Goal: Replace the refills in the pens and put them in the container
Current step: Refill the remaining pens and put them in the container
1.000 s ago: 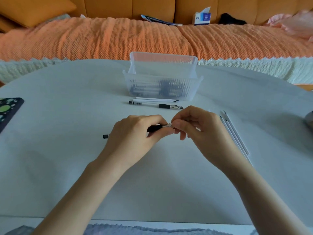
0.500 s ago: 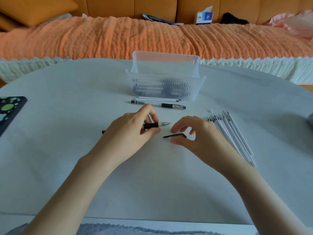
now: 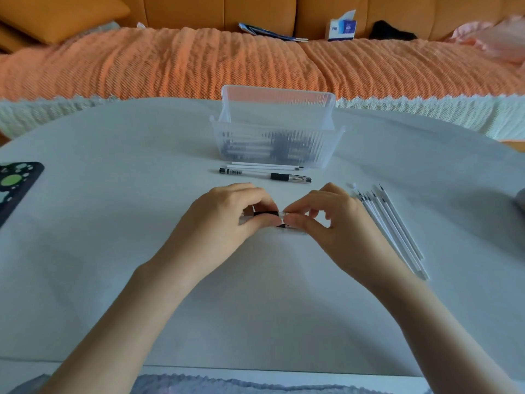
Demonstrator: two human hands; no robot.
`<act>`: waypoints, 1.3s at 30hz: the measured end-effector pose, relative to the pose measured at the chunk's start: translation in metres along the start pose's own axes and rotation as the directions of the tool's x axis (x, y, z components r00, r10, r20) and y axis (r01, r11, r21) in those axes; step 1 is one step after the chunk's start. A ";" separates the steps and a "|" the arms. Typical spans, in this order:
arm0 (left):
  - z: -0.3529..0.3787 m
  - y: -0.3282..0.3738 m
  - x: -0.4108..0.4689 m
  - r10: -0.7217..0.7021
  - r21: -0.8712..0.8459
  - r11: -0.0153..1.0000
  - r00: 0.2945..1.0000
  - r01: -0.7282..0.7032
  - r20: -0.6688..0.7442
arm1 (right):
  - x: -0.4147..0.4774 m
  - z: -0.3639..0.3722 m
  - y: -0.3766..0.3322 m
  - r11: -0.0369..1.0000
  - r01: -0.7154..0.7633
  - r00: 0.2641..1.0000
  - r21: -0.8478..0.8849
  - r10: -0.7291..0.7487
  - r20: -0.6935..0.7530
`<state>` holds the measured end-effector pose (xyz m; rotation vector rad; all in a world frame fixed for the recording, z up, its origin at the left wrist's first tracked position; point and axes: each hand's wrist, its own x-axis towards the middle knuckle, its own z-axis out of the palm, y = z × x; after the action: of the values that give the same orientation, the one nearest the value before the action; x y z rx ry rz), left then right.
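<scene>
1. At the centre of the frame, just above the table (image 3: 113,237): a pen (image 3: 265,214), lying crosswise and pinched from both sides.
2. Gripped at the black sleeve by the thumb and curled fingers of the left hand (image 3: 224,220); rear of the barrel hidden under that palm.
3. Pinched at the clear front end between thumb and forefinger of the right hand (image 3: 332,223), other fingers loosely curled.
4. Just below the right fingertips, flat on the table: a small clear-and-black piece (image 3: 294,230), too blurred to identify.
5. Further up the frame: a second pen (image 3: 264,175) lying flat, two loose refills (image 3: 264,165) just beyond it, then the clear ribbed container (image 3: 275,115) with pens inside.
6. Right of the right hand, near but apart: a fan of white refills (image 3: 395,231).
7. At the left edge: a dark spotted case (image 3: 14,186).
</scene>
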<state>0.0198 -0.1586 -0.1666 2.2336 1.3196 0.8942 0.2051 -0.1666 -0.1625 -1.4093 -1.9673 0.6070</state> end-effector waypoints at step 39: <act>-0.008 -0.003 -0.001 -0.128 0.069 0.989 0.991 0.130 -0.031 | 0.004 0.004 0.018 0.984 -0.019 1.000 -0.178 0.018 -0.004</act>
<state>0.0117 -0.1584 -0.1628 2.1667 1.5110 0.8454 0.2136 -0.1567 -0.1768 -1.5355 -2.0503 0.4460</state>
